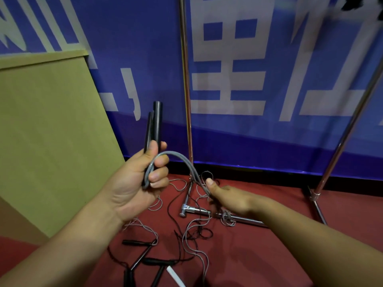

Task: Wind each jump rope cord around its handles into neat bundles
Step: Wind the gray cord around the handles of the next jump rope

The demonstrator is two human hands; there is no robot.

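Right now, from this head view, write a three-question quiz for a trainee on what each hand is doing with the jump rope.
1. True or false: the left hand grips two black cylindrical handles upright.
2. What does the right hand pinch? A) a white stick B) the grey plastic cord C) the chrome stand pole
3. Fill in: more jump ropes lie loose on the ___ carpet floor.

Key: 1 true. 2 B; the cord arcs between the two hands. 3 red; black handles and tangled thin cords lie there unwound.
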